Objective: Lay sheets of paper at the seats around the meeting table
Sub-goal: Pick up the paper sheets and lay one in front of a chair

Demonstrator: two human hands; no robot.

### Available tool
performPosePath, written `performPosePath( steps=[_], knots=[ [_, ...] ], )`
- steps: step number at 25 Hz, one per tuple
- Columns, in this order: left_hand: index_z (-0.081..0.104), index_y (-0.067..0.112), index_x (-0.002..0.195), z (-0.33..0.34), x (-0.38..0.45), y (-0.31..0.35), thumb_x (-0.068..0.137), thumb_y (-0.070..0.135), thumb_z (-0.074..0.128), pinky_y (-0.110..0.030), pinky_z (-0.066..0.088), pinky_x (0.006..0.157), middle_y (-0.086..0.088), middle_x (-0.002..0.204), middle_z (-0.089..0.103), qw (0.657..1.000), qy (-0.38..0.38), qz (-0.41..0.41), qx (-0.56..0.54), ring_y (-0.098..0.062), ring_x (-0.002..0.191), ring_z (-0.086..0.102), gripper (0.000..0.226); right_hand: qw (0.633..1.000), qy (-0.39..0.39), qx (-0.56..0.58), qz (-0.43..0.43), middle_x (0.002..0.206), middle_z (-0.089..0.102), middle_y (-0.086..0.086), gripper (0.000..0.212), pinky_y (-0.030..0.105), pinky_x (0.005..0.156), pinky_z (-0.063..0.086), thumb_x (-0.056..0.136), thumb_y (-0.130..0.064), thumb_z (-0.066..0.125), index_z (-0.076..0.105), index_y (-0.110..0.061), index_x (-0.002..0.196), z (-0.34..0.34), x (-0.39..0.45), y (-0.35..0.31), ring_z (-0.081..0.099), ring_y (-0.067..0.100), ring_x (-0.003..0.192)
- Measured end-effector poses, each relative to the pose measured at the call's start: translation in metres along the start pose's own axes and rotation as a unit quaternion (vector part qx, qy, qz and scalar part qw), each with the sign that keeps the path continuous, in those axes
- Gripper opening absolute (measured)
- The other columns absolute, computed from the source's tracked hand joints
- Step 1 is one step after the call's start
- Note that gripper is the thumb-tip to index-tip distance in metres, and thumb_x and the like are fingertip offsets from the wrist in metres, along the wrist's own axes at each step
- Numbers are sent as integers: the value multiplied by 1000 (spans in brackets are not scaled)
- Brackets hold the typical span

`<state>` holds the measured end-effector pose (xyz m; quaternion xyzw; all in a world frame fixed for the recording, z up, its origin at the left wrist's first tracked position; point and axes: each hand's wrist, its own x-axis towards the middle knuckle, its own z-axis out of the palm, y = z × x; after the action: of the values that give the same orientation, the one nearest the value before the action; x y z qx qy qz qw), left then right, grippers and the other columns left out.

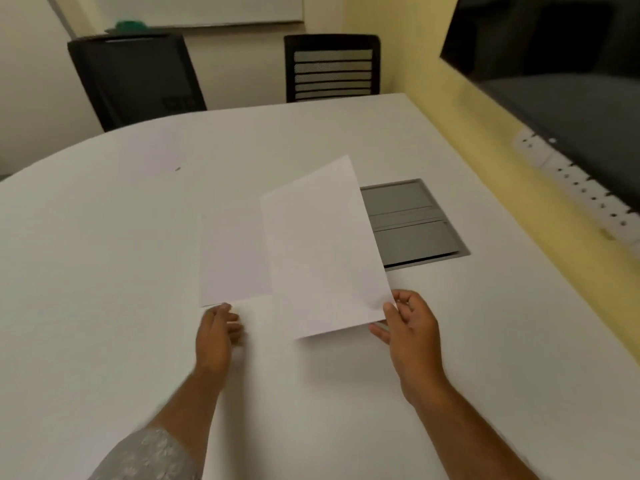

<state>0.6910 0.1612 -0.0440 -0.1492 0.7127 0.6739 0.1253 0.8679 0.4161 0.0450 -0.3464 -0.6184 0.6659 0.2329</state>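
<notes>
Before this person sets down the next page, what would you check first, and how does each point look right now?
1. Right hand has a grip on the lifted white paper sheet: ok.
2. Left hand at the near edge of the flat white paper sheet: ok.
3. Whether the left fingers pinch that flat sheet: cannot tell.
4. Bare white meeting table to lay on: ok.
5. Lifted sheet clear of the grey cable hatch: not ok, it overlaps in view.
6. Black chairs mark seats: ok.

A small office meeting room.
A wide white table (138, 237) with a grey cable hatch (412, 223) near its right edge, two black chairs (332, 67) at the far edge, a whiteboard (194, 10) on the wall behind.
</notes>
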Motion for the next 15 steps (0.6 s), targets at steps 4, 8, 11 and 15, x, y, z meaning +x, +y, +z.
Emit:
performPosePath(
  steps=[4, 8, 11, 15],
  knots=[
    [69, 17, 120, 57, -111, -2, 108, 47, 43, -40, 63, 69, -8, 106, 79, 981, -178, -66, -49, -31, 87, 77, 41, 999, 37, 11, 23, 103, 80, -5, 22, 33, 79, 66, 108, -7, 54, 70, -23, 107, -54, -32, 0, 78, 18, 94],
    [66, 9, 123, 81, -201, -28, 98, 14, 70, -39, 63, 71, -21, 105, 75, 979, -190, -60, -43, -37, 86, 78, 25, 996, 60, 10, 58, 101, 81, -3, 23, 31, 77, 65, 107, -5, 54, 70, -21, 108, -109, -50, 6, 79, 19, 94],
    [67, 10, 120, 91, -241, -43, 95, 1, 69, -35, 62, 70, -21, 96, 76, 983, -169, -67, -18, -33, 76, 77, 27, 994, 65, 2, 90, 101, 81, -3, 23, 28, 75, 65, 106, -4, 54, 71, -20, 110, -144, -64, 18, 79, 19, 93],
    [66, 14, 118, 103, -278, -62, 94, -1, 67, -33, 63, 72, -11, 91, 80, 986, -148, -77, 14, -30, 77, 78, 29, 987, 81, -48, 128, 109, 77, 2, 23, 32, 78, 66, 103, -2, 56, 70, -18, 113, -184, -78, 43, 78, 21, 95]
  ],
)
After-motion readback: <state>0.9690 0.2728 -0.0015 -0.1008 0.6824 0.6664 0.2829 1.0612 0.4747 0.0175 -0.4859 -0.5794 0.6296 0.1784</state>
